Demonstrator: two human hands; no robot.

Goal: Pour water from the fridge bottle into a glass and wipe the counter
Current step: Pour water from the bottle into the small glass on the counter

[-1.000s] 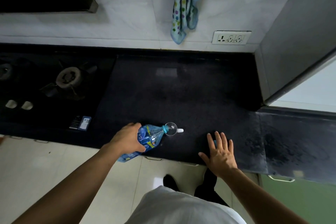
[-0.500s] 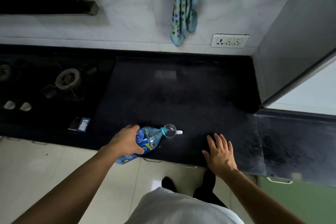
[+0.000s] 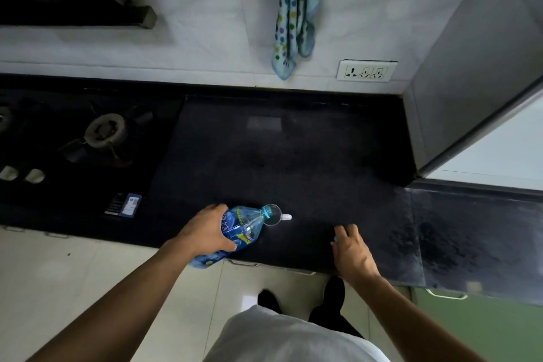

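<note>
Head view, looking down at a dark table (image 3: 308, 161) along a white tiled wall. Left hand (image 3: 207, 233) has its grip wrapped around a blue plastic bottle (image 3: 241, 225), fingers and thumb clenched on the labelled body; bottle tilted steeply with its neck pointing right, base hanging out over the table's front edge. Bottle mouth sits at the rim of a clear glass (image 3: 272, 215) standing on the table near the front edge; glass seen from above as a round see-through ring, water level cannot be told. Small white piece (image 3: 286, 217) just beside the glass on its right, touching or nearly so, likely a handle or a cap, too small to say. Right hand (image 3: 351, 250) rests on the table near the front edge, well right of the glass, fingers curled down with a bit of blue (image 3: 335, 239) showing under them at the left side; cannot tell whether the grip is closed on it or just lying over it. Gas stove (image 3: 105, 132) at far left with one burner visible, two pale knobs (image 3: 22, 175) at its front, small blue-white sticker (image 3: 130, 204) on its near right corner. Spotted cloth (image 3: 295, 17) hangs on the wall above the table, wall socket (image 3: 367, 70) to its right. Grey fridge side (image 3: 470, 67) at right edge. Pale floor tiles (image 3: 73, 273) below, white shirt at the bottom.
</note>
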